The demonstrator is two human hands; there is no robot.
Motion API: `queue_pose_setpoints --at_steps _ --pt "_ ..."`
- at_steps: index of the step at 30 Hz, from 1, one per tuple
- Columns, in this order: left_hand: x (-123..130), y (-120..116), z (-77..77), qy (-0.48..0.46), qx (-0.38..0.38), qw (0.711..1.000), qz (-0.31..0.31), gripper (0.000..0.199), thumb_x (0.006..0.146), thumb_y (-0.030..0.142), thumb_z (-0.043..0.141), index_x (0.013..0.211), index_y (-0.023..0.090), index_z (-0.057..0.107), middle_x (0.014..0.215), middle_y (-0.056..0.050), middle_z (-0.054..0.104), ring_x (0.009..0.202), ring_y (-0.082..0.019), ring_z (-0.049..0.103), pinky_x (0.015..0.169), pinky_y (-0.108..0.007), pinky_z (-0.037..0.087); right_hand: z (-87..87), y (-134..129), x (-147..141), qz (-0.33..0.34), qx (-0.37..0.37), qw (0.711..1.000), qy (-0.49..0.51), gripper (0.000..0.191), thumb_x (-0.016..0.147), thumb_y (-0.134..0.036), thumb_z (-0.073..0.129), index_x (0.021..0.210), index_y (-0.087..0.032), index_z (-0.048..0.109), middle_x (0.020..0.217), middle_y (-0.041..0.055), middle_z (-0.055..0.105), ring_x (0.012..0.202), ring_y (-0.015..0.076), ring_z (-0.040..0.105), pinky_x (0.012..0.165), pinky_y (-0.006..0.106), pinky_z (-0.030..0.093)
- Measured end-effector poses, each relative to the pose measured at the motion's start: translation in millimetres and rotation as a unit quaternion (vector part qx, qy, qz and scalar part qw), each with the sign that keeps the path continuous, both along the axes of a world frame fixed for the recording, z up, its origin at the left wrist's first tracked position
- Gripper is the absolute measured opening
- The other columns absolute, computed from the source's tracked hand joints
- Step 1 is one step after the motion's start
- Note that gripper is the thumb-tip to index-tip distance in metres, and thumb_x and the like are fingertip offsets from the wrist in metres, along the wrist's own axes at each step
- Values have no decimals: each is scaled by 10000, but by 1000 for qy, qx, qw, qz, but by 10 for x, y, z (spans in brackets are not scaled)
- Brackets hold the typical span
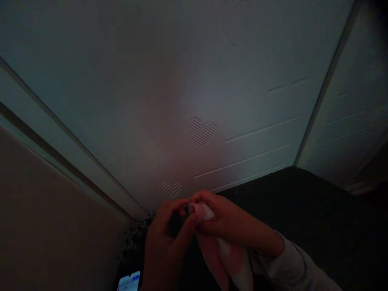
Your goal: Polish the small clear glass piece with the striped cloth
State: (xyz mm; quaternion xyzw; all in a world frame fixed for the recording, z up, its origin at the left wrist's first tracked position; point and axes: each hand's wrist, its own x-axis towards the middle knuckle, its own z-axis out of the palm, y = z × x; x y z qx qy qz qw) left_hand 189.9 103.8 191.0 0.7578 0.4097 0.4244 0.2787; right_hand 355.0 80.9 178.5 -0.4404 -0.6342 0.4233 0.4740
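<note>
A pink and white soft cloth item [233, 258] hangs down from my right hand [222, 216], whose fingers are wrapped round its upper part. My left hand [168, 238] meets the right one at the cloth's top end, with thumb and fingers pinched together there. Between the fingertips a small dark, slightly shiny thing shows, too dim to make out. The lower part of the cloth falls in two strips below the right wrist.
A pale panel with embossed hearts [202, 132] and grooves rises in front. Below it lies a dark surface [273, 210]. A lit phone [129, 281] is at the lower left, near ruffled dark fabric [130, 238]. A plain wall [54, 214] stands at left.
</note>
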Motion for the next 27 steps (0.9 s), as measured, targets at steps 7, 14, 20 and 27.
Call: queue_pose_setpoints --at_steps 7,14,20,27 --pt "101 -38 -16 61 115 991 -11 137 822 302 665 945 245 682 874 -9 696 800 -172 652 708 -270 513 -34 42 -25 0 48 996 -69 174 825 -148 535 902 -161 690 885 51 730 808 193 659 719 279 473" --pt "212 -94 -51 64 179 982 -6 105 837 255 653 937 227 672 848 -16 671 775 -171 635 698 -276 510 -40 96 -40 -30 57 992 -110 242 841 -142 491 881 -163 728 868 67 754 780 200 673 725 299 479" --pt "125 -71 -15 96 195 975 -54 162 850 212 638 1007 242 659 895 -22 663 807 -160 651 713 -251 533 -21 72 -34 -17 87 989 -119 231 792 -88 479 705 -181 671 713 5 688 657 148 594 593 243 413" --pt "68 -92 5 121 225 955 -153 265 913 182 523 1143 271 618 1030 -70 652 923 -172 658 747 -211 562 -27 21 88 59 42 990 -123 135 744 -88 574 650 -171 625 626 -33 575 602 118 507 532 209 379"
